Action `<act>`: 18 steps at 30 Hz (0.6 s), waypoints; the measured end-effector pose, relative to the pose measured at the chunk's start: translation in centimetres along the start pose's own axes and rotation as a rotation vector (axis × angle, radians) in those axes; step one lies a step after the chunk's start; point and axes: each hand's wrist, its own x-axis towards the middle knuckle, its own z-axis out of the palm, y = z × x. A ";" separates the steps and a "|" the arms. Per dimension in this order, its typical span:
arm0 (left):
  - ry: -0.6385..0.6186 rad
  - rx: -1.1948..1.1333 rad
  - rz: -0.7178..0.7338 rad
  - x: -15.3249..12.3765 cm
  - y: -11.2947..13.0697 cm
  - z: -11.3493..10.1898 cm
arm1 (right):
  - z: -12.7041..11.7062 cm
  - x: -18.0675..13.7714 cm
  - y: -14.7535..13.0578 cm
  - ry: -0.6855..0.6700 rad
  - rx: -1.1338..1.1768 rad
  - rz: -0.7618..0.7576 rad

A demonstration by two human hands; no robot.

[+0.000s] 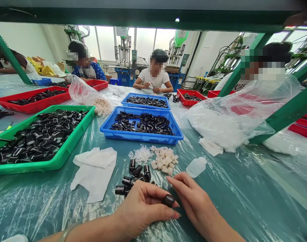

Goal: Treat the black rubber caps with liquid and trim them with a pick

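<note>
My left hand [145, 208] pinches a small black cap-like part [168, 200] between thumb and fingers, its rounded end facing up. Beside it, my right hand [195, 198] reaches forward with fingers stretched out and nothing visible in them. Its fingertips are close to a heap of small beige foam-like cubes [164, 159]. Left of the cubes lies a little pile of white translucent bits [140, 154]. Several more black parts [137, 171] lie loose just beyond my left hand, which partly covers them. A translucent white bottle [196, 167] rests on its side past my right hand.
A blue tray [143, 137] of black parts lies ahead, another blue tray [123, 101] behind it. On the left are a green tray [67, 158] and a white cloth [98, 174]. Plastic bags [219, 124] and a green post [281, 114] stand right. Several people sit around the table.
</note>
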 end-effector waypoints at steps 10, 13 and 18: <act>-0.084 0.017 0.056 0.3 -0.7 -0.2 | -2.2 -0.4 -2.6 0.225 0.597 0.172; -0.132 0.029 0.018 0.4 -0.9 -0.2 | -2.2 -0.2 -3.0 0.230 0.633 0.077; -0.189 0.090 0.024 0.4 -1.1 -0.2 | -2.0 0.3 -3.1 0.184 0.545 -0.017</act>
